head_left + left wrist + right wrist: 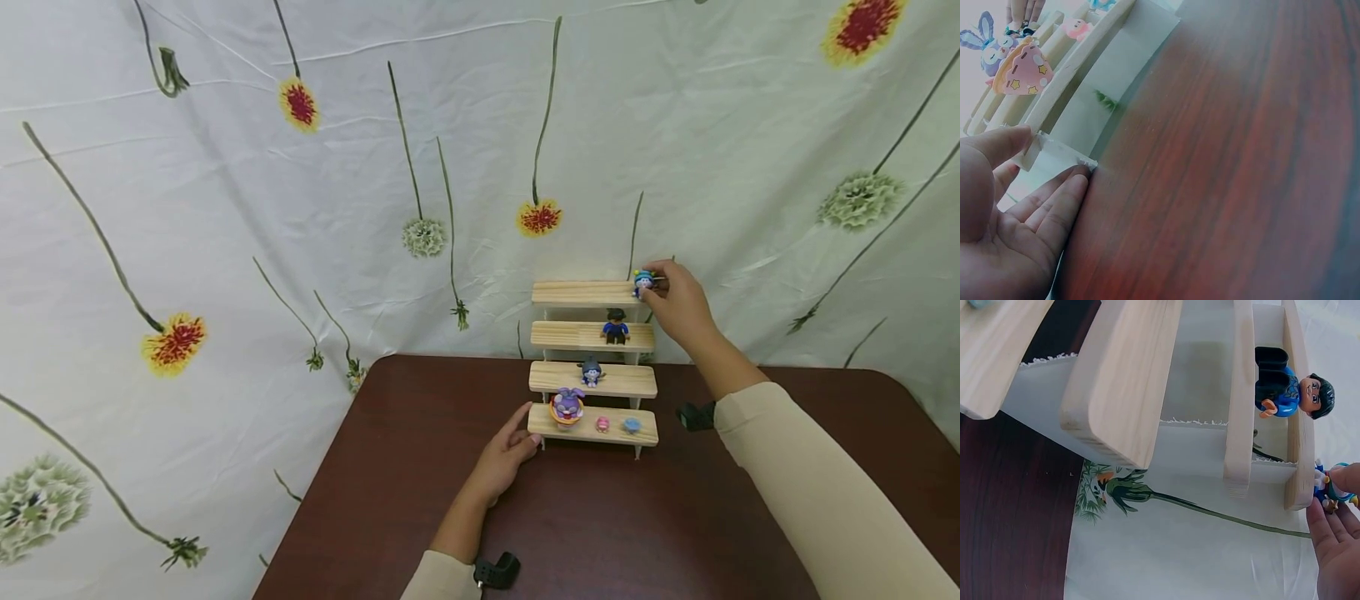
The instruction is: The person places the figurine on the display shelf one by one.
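My right hand pinches a small figurine with a blue-and-yellow hat at the right end of the top board. In the right wrist view the thumb and fingers lie around the figurine, hiding part of it. My left hand holds the left end of the lowest board of a four-tier wooden display stand. Seen from the left wrist, the thumb is at that board's edge, and other fingertips meet the clear side support near the table.
A dark-haired doll in blue sits on the third board. Below it is a grey-hatted figurine. The lowest board carries a purple rabbit-eared figurine, a pink one and a light-blue piece. A flowered cloth hangs behind the dark table.
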A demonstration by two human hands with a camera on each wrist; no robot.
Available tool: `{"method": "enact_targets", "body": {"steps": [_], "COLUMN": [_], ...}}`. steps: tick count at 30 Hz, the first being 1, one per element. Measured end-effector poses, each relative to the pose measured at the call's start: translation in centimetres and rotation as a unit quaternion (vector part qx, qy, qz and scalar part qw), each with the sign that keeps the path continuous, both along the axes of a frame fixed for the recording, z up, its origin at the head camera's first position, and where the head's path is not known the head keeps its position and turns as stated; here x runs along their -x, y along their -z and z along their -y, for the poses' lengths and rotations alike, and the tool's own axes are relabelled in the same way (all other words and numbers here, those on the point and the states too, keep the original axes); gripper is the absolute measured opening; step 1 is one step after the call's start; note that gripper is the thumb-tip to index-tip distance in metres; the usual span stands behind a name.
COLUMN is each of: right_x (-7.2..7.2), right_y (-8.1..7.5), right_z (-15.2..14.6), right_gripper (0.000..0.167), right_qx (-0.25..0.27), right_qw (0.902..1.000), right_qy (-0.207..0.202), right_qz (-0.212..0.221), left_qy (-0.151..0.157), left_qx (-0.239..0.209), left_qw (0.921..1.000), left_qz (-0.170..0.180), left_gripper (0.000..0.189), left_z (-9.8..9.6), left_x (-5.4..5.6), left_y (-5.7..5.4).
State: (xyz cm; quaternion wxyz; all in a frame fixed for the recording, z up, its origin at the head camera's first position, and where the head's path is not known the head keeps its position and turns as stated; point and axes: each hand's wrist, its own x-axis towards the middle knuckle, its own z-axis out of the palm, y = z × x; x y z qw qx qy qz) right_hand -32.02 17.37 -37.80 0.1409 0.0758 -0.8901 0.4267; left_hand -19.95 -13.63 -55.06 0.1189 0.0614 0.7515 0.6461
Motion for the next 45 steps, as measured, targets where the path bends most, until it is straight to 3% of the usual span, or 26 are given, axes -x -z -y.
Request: {"method": "enact_targets", "body": {"steps": [24, 34, 40, 45], "right_x": [-0.4, -2.2, -3.6, -4.4], "right_y": [0.3, 0.7, 1.0, 1.2], "right_z": [-0.1, -1.1, -1.8, -2.1], "right_gripper": [0.052, 0.059, 0.056, 0.052], "right_qx": [0.002, 0.034, 0.058, 0.060], "right_qw": [1.0000, 0.9987, 0.9970, 0.9954], "right_qy": [0.000, 0.034, 0.023, 0.022], "right_qz": [-0.001, -0.014, -0.045, -0.071], "left_qy": [-0.008, -0.026, -0.051, -0.076], "left_qx": [0.011, 0.042, 0.068, 0.055], "left_qw": [0.9999, 0.9987, 0.9961, 0.9949], "left_qz": [0.004, -0.009, -0.022, -0.037], "left_gripper": [0.064, 0.073, 0.073, 0.069], "left_z": [0.0, -0.2, -0.7, -0.8], "left_x": [-0.2, -0.4, -0.4, -0.5], "left_y": [-0.3, -0.4, -0.5, -1.0]}}
